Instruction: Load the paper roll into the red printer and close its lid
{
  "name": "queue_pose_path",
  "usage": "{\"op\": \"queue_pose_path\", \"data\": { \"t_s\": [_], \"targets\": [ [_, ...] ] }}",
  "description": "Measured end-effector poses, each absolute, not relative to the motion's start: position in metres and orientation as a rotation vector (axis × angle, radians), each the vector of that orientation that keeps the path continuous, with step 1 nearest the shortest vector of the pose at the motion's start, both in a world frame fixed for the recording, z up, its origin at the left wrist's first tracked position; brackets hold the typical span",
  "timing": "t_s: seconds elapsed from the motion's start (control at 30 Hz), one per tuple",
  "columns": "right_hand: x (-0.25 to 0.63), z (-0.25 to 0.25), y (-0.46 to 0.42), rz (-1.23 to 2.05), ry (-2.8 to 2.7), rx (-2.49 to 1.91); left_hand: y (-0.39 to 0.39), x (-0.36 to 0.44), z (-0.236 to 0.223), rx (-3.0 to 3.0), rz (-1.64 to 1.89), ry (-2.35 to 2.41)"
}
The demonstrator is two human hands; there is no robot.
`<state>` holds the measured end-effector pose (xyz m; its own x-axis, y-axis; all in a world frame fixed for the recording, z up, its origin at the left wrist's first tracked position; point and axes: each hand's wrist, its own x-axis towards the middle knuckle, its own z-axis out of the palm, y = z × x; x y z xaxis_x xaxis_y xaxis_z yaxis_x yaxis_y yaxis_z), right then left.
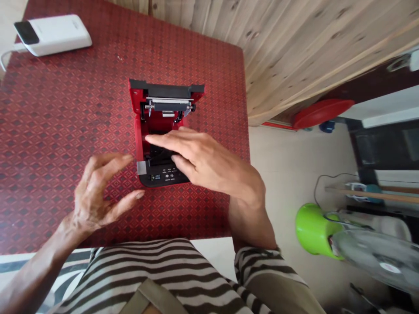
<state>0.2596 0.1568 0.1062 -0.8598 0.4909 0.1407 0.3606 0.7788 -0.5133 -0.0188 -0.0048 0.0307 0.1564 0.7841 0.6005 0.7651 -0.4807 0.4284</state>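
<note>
A small red and black printer (141,150), apparently a thermal label printer, stands on the patterned red table with its lid (170,90) raised. A dark roller (168,106) shows on the underside of the lid. Over the printer's open compartment, my right hand (209,163) stretches its fingers to the left and hides part of the inside. Whether its fingertips touch the printer I cannot tell. My left hand (101,189) is beside the printer's front left corner, thumb and fingers apart, with nothing between them. Small printed marks and buttons sit on the black front panel (163,176).
A white power bank (59,35) with a cable lies at the table's (81,109) far left corner. Wooden planks (294,43) border the far and right sides. On the floor to the right are a green bucket (310,229), a fan (382,257) and a red basin (321,112).
</note>
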Motion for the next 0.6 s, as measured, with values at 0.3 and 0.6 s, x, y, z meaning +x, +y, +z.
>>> {"op": "queue_pose_path", "data": {
  "t_s": [0.3,0.6],
  "targets": [
    [0.268,0.095,0.11,0.384,-2.442,-0.642,0.11,-0.034,0.093,2.529,1.088,1.612],
    [0.268,0.073,0.075,0.113,-2.325,-0.75,0.082,-0.018,0.079,2.581,1.043,1.434]
  ]
}}
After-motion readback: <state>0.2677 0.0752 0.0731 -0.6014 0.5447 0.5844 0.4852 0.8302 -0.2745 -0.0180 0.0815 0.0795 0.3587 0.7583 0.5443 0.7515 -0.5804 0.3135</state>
